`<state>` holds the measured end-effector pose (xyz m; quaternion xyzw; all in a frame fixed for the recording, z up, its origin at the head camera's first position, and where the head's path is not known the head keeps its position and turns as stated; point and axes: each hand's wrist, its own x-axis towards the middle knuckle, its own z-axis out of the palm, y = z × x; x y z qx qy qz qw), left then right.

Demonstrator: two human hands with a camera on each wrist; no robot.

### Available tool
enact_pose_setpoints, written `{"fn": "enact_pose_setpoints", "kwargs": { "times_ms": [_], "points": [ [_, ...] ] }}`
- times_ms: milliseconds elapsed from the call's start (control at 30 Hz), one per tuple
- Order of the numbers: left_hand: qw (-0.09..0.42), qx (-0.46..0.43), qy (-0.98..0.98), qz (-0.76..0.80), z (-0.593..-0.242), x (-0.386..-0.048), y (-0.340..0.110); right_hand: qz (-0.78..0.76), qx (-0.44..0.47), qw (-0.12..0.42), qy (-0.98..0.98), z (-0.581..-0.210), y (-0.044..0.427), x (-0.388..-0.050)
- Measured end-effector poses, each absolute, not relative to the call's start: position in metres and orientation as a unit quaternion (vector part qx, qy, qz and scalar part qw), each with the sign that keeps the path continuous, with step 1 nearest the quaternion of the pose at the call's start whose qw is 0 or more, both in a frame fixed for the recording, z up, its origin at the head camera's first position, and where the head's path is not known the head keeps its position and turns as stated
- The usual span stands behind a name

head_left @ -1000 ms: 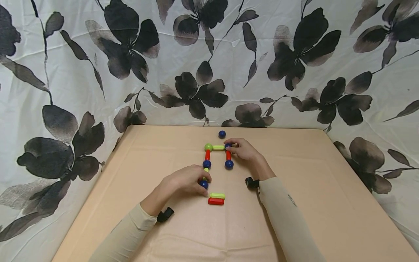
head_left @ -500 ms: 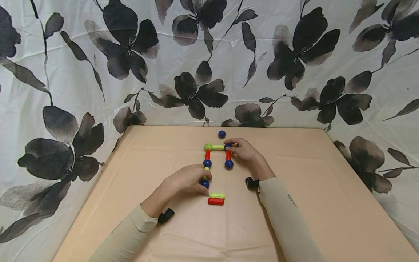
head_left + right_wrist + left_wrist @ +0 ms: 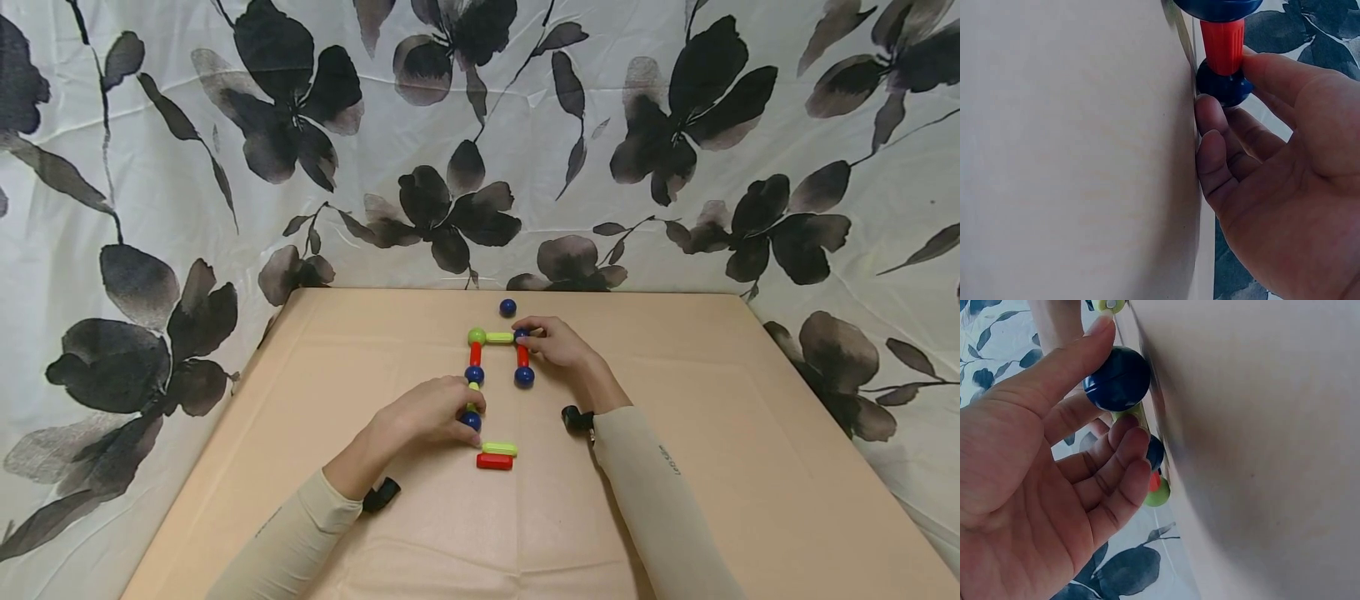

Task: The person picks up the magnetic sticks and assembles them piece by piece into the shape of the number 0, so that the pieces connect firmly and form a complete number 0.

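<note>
A chain of magnetic rods and balls lies on the table in the head view. A green ball (image 3: 477, 336) and a green rod (image 3: 499, 337) form its far side, with a red rod (image 3: 476, 355) and another red rod (image 3: 522, 357) running nearer. My left hand (image 3: 431, 410) holds the blue ball (image 3: 1117, 379) at the chain's near left end, its fingers partly covering a green rod (image 3: 472, 387). The left thumb tip lies by a loose green rod (image 3: 499, 448). My right hand (image 3: 557, 343) pinches the blue ball (image 3: 1222, 84) at the far right corner. Another blue ball (image 3: 524, 377) ends that side.
A loose red rod (image 3: 495, 462) lies beside the loose green one, nearer the person. One separate blue ball (image 3: 507, 307) sits near the back edge of the table (image 3: 675, 400). Behind the table hangs a flowered cloth (image 3: 555, 150).
The near left blue ball and the left fingertips have shifted very slightly right. The loose green rod has also edged a little right. My right hand stays in place.
</note>
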<state>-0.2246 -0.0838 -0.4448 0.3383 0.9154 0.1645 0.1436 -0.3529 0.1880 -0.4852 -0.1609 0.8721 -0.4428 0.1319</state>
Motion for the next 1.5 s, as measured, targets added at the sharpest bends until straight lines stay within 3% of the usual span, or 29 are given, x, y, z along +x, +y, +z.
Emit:
{"fn": "enact_pose_setpoints", "kwargs": {
  "times_ms": [200, 433, 800, 1100, 1200, 1367, 1500],
  "points": [
    [0.165, 0.317, 0.91, 0.209, -0.436, -0.232, -0.088, -0.435, -0.165, 0.131, 0.876, -0.483, 0.189, -0.354],
    [0.104, 0.266, 0.896, 0.339, -0.445, -0.266, -0.093, -0.436, -0.166, 0.13, 0.875, -0.482, 0.188, -0.354],
    [0.141, 0.272, 0.879, 0.364, -0.47, -0.293, -0.096, -0.442, -0.153, 0.15, 0.871, -0.48, 0.188, -0.35],
    [0.155, 0.28, 0.866, 0.384, -0.476, -0.297, -0.094, -0.362, -0.203, 0.038, 0.909, -0.451, 0.187, -0.329],
    [0.156, 0.282, 0.864, 0.387, -0.477, -0.297, -0.095, -0.357, -0.251, 0.079, 0.896, -0.435, 0.182, -0.317],
    [0.167, 0.278, 0.86, 0.394, -0.476, -0.296, -0.097, -0.311, -0.333, 0.241, 0.857, -0.417, 0.17, -0.296],
    [0.173, 0.273, 0.857, 0.4, -0.476, -0.296, -0.097, -0.244, -0.347, 0.328, 0.844, -0.415, 0.154, -0.277]
  ]
}}
